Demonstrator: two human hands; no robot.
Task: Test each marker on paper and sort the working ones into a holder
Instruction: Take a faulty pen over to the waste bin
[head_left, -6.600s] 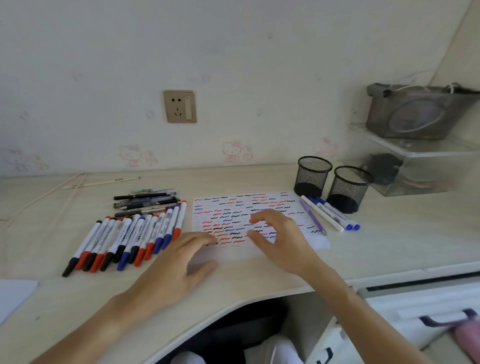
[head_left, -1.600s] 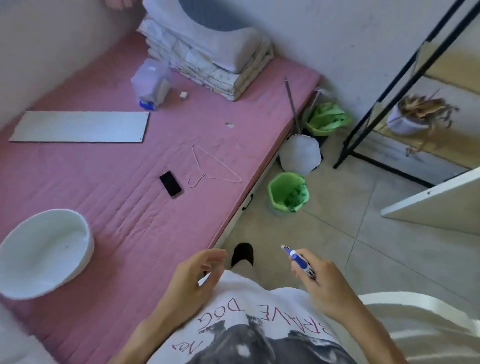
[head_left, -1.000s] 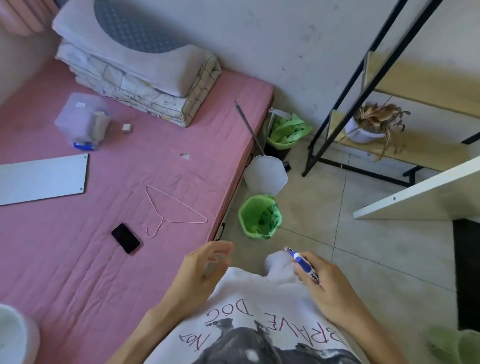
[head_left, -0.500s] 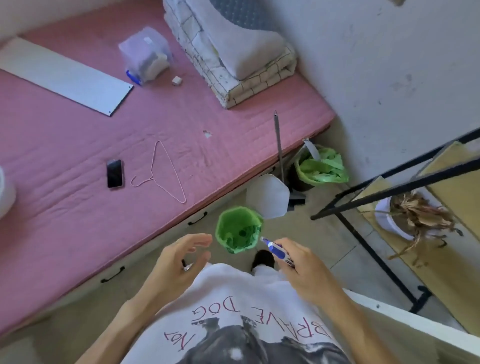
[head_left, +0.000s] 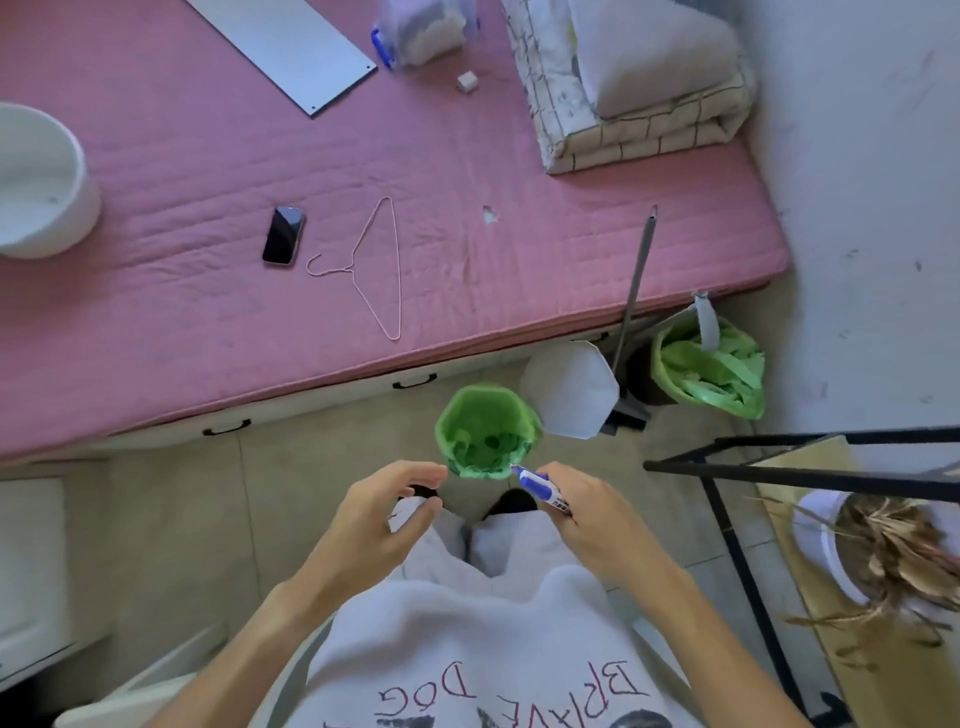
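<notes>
While my right hand (head_left: 582, 512) pinches the slim blue-and-white plastic marker (head_left: 543, 491) by the middle of its barrel, its thin bare tip points toward ten o'clock, at the near rim of the small bin lined with a green plastic bag (head_left: 485, 431) that stands on the tiled floor at twelve o'clock from my knees. My left hand (head_left: 374, 525) hangs at nine o'clock of the marker, fingers loosely curved and grasping nothing.

I judge the marker light and stiff, a smooth hard tube that could roll or slip between dry fingertips, so the grip belongs where I have it, on the labelled barrel behind the blue collar, thumb against two fingers. I see no cap on it, so the tip is the part to keep off my pale shirt and skin, since any ink left in it would smear. It is not fragile; a short drop would do it no harm. Held over the bin, it looks to me like a reject, and a simple loosening of the fingers would let it fall straight in.
</notes>
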